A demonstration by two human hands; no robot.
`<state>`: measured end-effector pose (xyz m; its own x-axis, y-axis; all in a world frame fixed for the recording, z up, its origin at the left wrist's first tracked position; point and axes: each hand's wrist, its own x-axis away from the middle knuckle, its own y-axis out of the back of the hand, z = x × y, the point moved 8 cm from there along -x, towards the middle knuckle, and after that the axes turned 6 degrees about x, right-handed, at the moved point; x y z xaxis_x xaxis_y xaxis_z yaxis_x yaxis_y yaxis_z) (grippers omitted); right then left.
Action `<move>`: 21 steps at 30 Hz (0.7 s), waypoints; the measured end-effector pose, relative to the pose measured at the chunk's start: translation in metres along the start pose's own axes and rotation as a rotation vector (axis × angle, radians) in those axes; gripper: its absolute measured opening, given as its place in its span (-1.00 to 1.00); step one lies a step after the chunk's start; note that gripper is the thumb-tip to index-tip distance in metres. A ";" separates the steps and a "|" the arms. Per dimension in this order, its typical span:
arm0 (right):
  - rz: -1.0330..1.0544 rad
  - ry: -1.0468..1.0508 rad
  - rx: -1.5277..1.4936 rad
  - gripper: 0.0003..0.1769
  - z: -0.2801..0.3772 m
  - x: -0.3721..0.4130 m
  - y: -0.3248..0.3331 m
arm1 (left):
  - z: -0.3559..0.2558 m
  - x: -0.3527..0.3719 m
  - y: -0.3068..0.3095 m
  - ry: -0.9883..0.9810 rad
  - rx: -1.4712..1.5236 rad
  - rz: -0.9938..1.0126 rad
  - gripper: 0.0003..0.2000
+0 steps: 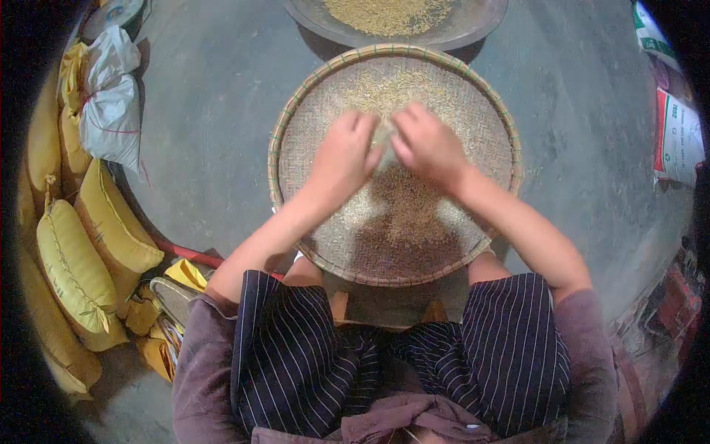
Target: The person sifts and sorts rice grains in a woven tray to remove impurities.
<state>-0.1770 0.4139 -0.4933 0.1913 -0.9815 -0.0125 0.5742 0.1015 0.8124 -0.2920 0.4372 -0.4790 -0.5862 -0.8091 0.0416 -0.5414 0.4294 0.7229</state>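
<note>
A round woven bamboo tray [285,133] rests in front of my knees on the concrete floor. Unhusked grain [399,214] is spread over it, thicker near me and at the far side. My left hand [344,152] and my right hand [425,144] meet over the middle of the tray, knuckles up, fingers curled together. A small bunch of grain or chaff [384,137] is pinched between the two hands. Both forearms reach out over the tray's near rim.
A second, darker round pan [473,26] holding grain lies beyond the tray. Yellow sacks [81,259] and a white tied bag [111,103] are stacked at the left. Printed bags [677,137] stand at the right edge. Bare concrete floor surrounds the tray.
</note>
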 end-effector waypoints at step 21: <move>0.169 -0.098 -0.042 -0.69 0.016 0.074 0.034 | -0.028 0.049 0.022 -0.046 0.168 0.175 -0.83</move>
<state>-0.1561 0.3423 -0.4568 0.2106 -0.9607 0.1807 0.5734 0.2711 0.7731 -0.3155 0.3956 -0.4419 -0.7047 -0.6990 0.1216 -0.5197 0.6252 0.5822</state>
